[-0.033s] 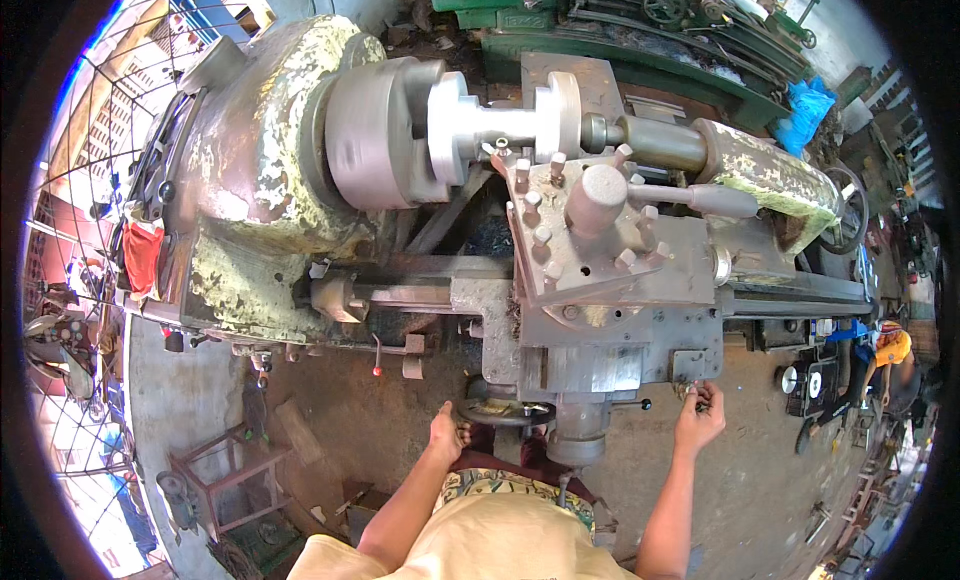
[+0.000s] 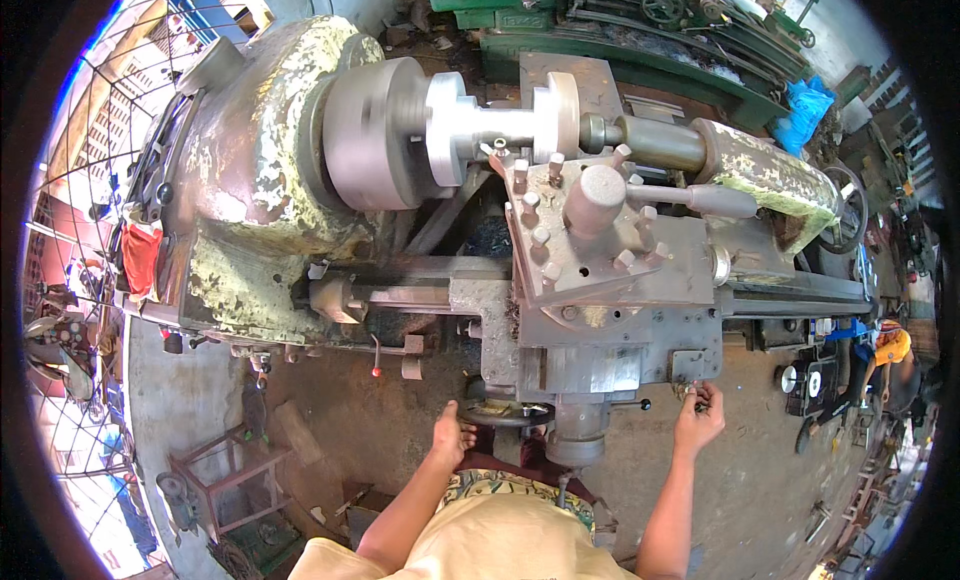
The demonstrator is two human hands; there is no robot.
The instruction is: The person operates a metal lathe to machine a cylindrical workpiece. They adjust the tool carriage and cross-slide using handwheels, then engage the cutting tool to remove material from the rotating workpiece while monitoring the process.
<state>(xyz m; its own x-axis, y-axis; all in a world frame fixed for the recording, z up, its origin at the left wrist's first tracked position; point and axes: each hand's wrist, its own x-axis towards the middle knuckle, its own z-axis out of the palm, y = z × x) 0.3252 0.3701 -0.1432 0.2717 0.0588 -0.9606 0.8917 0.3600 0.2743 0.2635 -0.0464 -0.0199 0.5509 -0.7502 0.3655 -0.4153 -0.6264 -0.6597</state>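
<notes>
I see a metal lathe with a spinning, blurred chuck (image 2: 372, 135) at the left. A shiny, stepped round workpiece (image 2: 495, 123) sits between the chuck and the tailstock (image 2: 765, 170). The square tool post (image 2: 575, 225) with several bolts carries a cutting tool (image 2: 498, 156), its tip close to the workpiece. Below the carriage, my left hand (image 2: 453, 437) is closed at the left rim of the handwheel (image 2: 507, 416), thumb pointing up. My right hand (image 2: 703, 415) is closed beneath the carriage's right corner, its fingertips at a small part I cannot make out.
A red-tipped lever (image 2: 377, 358) and a black-knobbed handle (image 2: 636, 405) stick out at the front. Behind stands a green machine (image 2: 620, 75) with a blue plastic bag (image 2: 803, 117). A metal frame stand (image 2: 225, 480) is on the floor at left; another person (image 2: 888, 350) is far right.
The chuck has turned, its jaws now smeared by the spin. My left hand has shifted very slightly along with the handwheel rim. The right hand stays in place.
</notes>
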